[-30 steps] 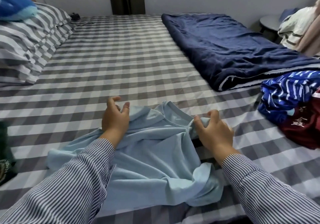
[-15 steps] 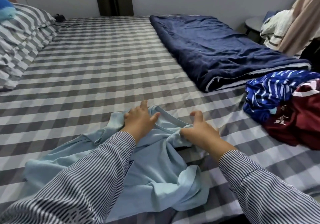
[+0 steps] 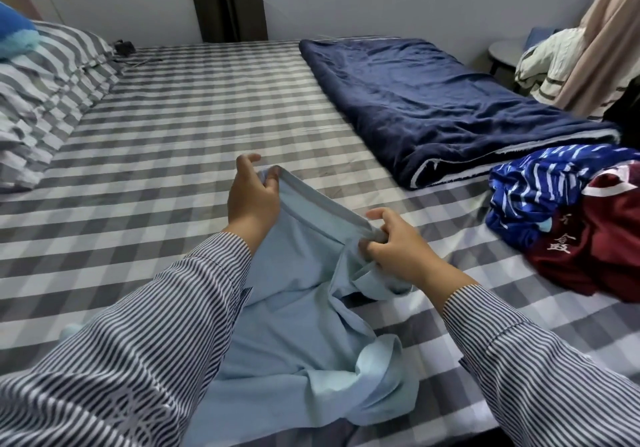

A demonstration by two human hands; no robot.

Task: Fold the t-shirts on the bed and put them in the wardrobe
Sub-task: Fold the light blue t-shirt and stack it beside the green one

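Both hands, left hand (image 3: 252,200) and right hand (image 3: 398,244), have lifted the crumpled pale-blue cotton t-shirt (image 3: 294,308) by its collar, fingers pinching; next, shake it flat before folding

The only writing in view stands on the dark red t-shirt (image 3: 595,249) lying at the right side of the bed (image 3: 207,128): a few white characters of East Asian script, stacked one above another on its front fold. They are too small and blurred to read with certainty. No other text, label, brand, number or sign can be read.
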